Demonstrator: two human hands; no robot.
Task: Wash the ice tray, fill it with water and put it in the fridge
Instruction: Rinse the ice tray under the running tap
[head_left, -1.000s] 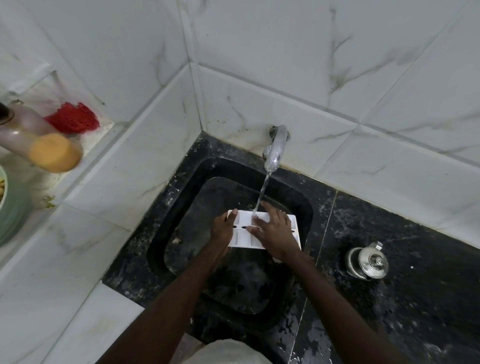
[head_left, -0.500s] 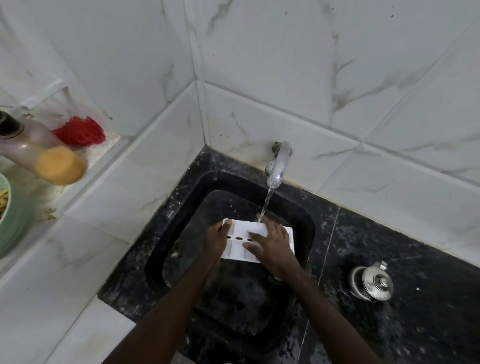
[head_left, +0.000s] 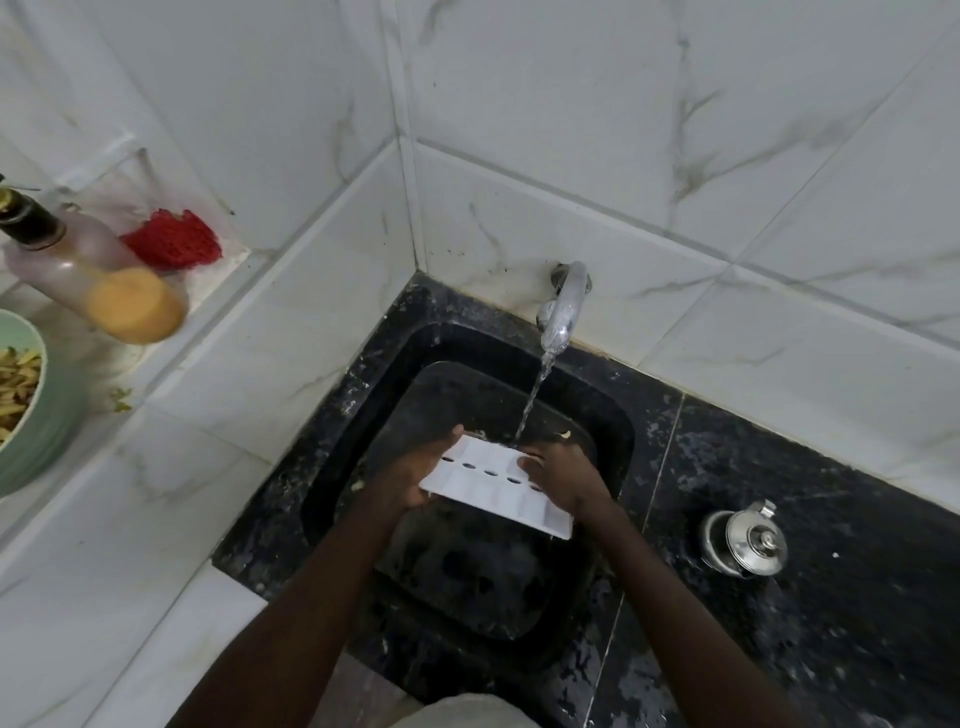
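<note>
A white ice tray (head_left: 493, 486) hangs over the black sink (head_left: 363, 415), its row of dark holes facing up. My left hand (head_left: 415, 475) grips its left end. My right hand (head_left: 569, 475) holds its right side, fingers on top. Water runs from the chrome tap (head_left: 563, 306) and lands on the tray's far edge between my hands. The tray slopes down toward its near right corner.
A small steel pot with a lid (head_left: 743, 540) stands on the wet black counter right of the sink. On the white ledge at left are a bottle of orange liquid (head_left: 98, 275), a red scrubber (head_left: 174, 241) and a green bowl of food (head_left: 26, 395).
My right hand has slid off the middle of the tray to its right side, baring more of the tray. The tray has tilted. The camera view has shifted.
</note>
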